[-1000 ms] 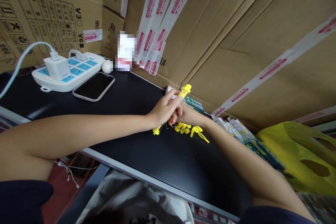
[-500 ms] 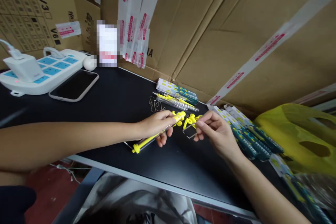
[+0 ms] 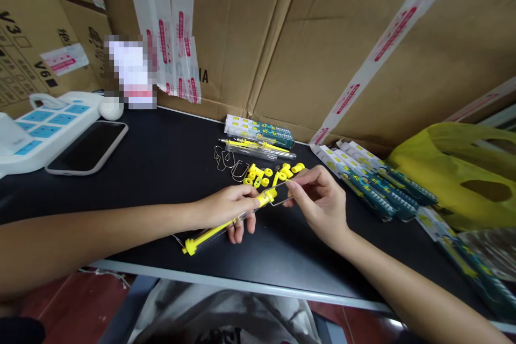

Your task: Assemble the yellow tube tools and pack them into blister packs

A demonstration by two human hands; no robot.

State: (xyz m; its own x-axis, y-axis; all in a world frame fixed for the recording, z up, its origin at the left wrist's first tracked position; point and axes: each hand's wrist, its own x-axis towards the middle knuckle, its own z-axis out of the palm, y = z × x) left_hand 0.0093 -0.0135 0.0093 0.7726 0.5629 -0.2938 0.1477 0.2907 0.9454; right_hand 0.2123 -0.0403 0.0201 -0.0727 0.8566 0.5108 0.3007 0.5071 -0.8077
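Note:
A clear tube with yellow end pieces and a yellow rod [image 3: 212, 234] lies slanted in my left hand [image 3: 231, 207], whose fingers wrap round it near its upper end. Between the thumb and fingertips of my right hand [image 3: 318, 199] is a bent metal wire [image 3: 278, 202]. The wire's free end meets the yellow fitting [image 3: 266, 196] at the top of the tube. Just behind my hands lie several small yellow parts [image 3: 258, 173] and some bent wire hooks [image 3: 228, 159].
Clear tubes with yellow rods [image 3: 262, 149] lie by a printed package [image 3: 258, 129] at the back. More printed packages [image 3: 363, 183] and a yellow bag [image 3: 439, 172] are on the right. A phone [image 3: 88, 148] and power strip [image 3: 60, 118] occupy the left. Cardboard [image 3: 342, 54] stands behind.
The wire in my right hand has come up against the yellow fitting; before, it was apart from it. The view has shifted, so the phone and power strip sit further left.

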